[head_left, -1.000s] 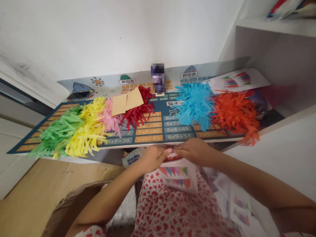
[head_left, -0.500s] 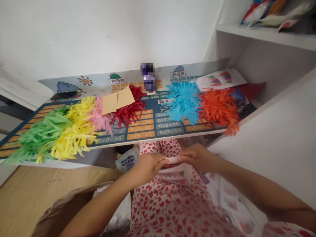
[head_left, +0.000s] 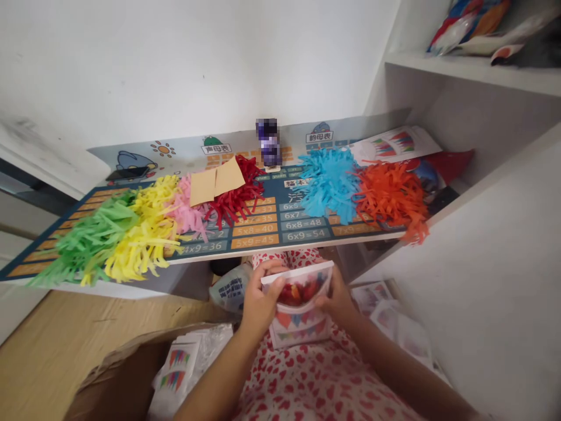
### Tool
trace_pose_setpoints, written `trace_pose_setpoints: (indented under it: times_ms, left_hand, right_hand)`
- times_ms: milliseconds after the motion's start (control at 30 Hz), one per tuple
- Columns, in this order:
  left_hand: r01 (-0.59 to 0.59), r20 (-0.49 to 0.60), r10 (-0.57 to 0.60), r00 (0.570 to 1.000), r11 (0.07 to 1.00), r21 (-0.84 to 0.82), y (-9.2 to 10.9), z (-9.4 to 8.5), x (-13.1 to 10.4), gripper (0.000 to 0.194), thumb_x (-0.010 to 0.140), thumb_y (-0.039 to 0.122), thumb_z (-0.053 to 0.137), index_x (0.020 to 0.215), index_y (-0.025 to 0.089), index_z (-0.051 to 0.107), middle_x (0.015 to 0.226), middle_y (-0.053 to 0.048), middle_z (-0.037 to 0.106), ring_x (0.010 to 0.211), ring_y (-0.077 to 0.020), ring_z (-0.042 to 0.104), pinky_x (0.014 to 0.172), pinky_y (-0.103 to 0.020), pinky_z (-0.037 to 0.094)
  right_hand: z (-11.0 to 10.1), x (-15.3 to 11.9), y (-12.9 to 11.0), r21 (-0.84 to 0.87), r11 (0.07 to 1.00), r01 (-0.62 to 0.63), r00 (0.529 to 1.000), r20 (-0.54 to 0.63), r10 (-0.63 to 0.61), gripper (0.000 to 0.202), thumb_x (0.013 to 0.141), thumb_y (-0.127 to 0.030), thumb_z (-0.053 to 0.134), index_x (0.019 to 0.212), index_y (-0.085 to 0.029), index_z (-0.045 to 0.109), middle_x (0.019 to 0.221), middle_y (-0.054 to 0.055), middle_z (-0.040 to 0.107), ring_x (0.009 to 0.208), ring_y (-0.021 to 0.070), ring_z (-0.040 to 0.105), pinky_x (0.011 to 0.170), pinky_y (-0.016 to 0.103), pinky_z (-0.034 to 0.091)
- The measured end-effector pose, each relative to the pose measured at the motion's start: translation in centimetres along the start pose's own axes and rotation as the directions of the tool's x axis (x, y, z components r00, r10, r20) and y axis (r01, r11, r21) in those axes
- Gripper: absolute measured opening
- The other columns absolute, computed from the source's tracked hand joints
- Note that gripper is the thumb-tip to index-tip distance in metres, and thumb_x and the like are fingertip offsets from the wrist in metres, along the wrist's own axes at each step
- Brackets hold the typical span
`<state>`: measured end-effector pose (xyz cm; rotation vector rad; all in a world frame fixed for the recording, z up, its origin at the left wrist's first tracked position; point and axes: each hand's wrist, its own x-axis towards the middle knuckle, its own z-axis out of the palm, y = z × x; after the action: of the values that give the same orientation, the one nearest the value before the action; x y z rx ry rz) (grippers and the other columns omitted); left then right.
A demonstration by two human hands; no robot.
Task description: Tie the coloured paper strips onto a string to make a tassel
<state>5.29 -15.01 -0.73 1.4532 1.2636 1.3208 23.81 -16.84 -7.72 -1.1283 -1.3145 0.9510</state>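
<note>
Over my lap I hold a white printed packet [head_left: 301, 327] with pictures of coloured bunting on its front. Red and orange contents [head_left: 300, 292] show in its upper part, below a white top edge. My left hand [head_left: 262, 299] grips the packet's left side, thumb on the front. On the opposite side my right hand [head_left: 339, 297] is closed round the upper right edge. Beyond the hands, tissue tassels lie on the table: green [head_left: 99, 231], yellow [head_left: 146, 234], pink [head_left: 189, 213], dark red [head_left: 239, 196], light blue [head_left: 328, 184] and orange [head_left: 390, 196].
Two tan card pieces [head_left: 217, 182] lie across the pink and dark red tassels. A cardboard box [head_left: 109, 374] with printed packets stands at lower left. More packets [head_left: 398, 327] are at lower right. A white shelf unit [head_left: 482, 245] bounds the right side, and a pixelated object [head_left: 269, 143] stands at the back.
The packet has turned up so its front and red contents show. My hands have moved apart from its top middle to its two sides. The view has shifted slightly.
</note>
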Motion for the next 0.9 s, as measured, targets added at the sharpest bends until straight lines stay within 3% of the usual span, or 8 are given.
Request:
trace_pose_setpoints:
  times_ms: [100, 200, 333, 433, 533, 733, 900]
  left_hand:
    - [0.009, -0.216, 0.014, 0.976, 0.995, 0.103, -2.2, 0.7, 0.7, 0.036, 0.076, 0.042, 0.070, 0.102, 0.019, 0.058, 0.072, 0.002, 0.060, 0.065, -0.0163, 0.059, 0.067, -0.028, 0.048]
    - [-0.011, -0.386, 0.080, 0.919, 0.984, 0.176, -4.0, 1.1, 0.8, 0.051, 0.071, 0.040, 0.076, 0.112, 0.019, 0.054, 0.073, 0.004, 0.054, 0.065, -0.0155, 0.055, 0.067, -0.028, 0.046]
    - [-0.169, -0.379, 0.175, 0.909, 0.984, 0.048, -5.8, 1.2, -0.8, 0.063, 0.075, 0.041, 0.076, 0.126, 0.020, 0.045, 0.081, 0.001, 0.058, 0.069, -0.0146, 0.058, 0.065, -0.026, 0.047]
    - [-0.322, -0.425, 0.277, 0.862, 0.946, -0.036, -6.8, 1.0, -2.1, 0.044, 0.082, 0.037, 0.071, 0.116, 0.023, 0.046, 0.089, -0.002, 0.062, 0.074, -0.0134, 0.062, 0.068, -0.025, 0.050]
    - [-0.370, -0.473, 0.322, 0.820, 0.929, -0.011, -7.5, 0.7, -2.8, 0.029, 0.083, 0.032, 0.071, 0.102, 0.023, 0.050, 0.091, -0.002, 0.061, 0.081, -0.0137, 0.064, 0.071, -0.026, 0.052]
    - [-0.352, -0.463, 0.369, 0.806, 0.927, 0.127, -8.7, -0.2, -2.7, 0.023, 0.081, 0.028, 0.073, 0.096, 0.020, 0.058, 0.094, -0.004, 0.064, 0.089, -0.0172, 0.066, 0.077, -0.032, 0.054]
    - [-0.422, -0.319, 0.477, 0.819, 0.877, 0.229, -8.7, -1.4, -2.0, 0.007, 0.086, 0.025, 0.066, 0.090, 0.020, 0.065, 0.091, -0.003, 0.067, 0.086, -0.0171, 0.066, 0.076, -0.031, 0.053]
  right_hand:
    - [0.5, 0.3, 0.1, -0.053, 0.998, 0.038, 0.999, -0.004, -0.039, 0.071, 0.062, -0.062, 0.075, 0.116, -0.021, 0.053, 0.097, 0.006, 0.064, 0.084, 0.0231, 0.062, 0.073, 0.035, 0.054]
    - [0.6, 0.8, -0.5, -0.201, 0.979, 0.019, 0.992, -0.118, -0.043, 0.058, 0.073, -0.046, 0.071, 0.123, -0.022, 0.053, 0.108, 0.008, 0.066, 0.094, 0.0243, 0.064, 0.081, 0.037, 0.054]
    - [1.0, 0.7, 0.2, -0.248, 0.968, 0.042, 0.986, -0.146, -0.080, 0.047, 0.083, -0.036, 0.061, 0.128, -0.022, 0.053, 0.121, 0.009, 0.064, 0.115, 0.0262, 0.059, 0.098, 0.042, 0.049]
    - [1.6, 0.1, 1.8, -0.113, 0.986, 0.122, 0.958, -0.246, -0.147, 0.053, 0.083, -0.031, 0.063, 0.133, -0.023, 0.045, 0.121, 0.011, 0.061, 0.115, 0.0236, 0.059, 0.096, 0.041, 0.050]
    - [2.1, -0.2, 3.0, -0.036, 0.982, 0.187, 0.932, -0.311, -0.189, 0.048, 0.081, -0.028, 0.066, 0.125, -0.024, 0.046, 0.110, 0.008, 0.062, 0.099, 0.0194, 0.064, 0.085, 0.035, 0.053]
    - [1.5, 0.5, 2.5, -0.201, 0.929, 0.309, 0.922, -0.174, -0.345, 0.034, 0.082, -0.025, 0.065, 0.114, -0.026, 0.055, 0.103, 0.004, 0.061, 0.091, 0.0185, 0.061, 0.081, 0.035, 0.051]
    - [0.7, 1.0, 1.5, -0.170, 0.919, 0.356, 0.917, -0.128, -0.378, 0.020, 0.082, -0.023, 0.065, 0.099, -0.025, 0.054, 0.092, 0.002, 0.058, 0.083, 0.0173, 0.059, 0.074, 0.032, 0.050]
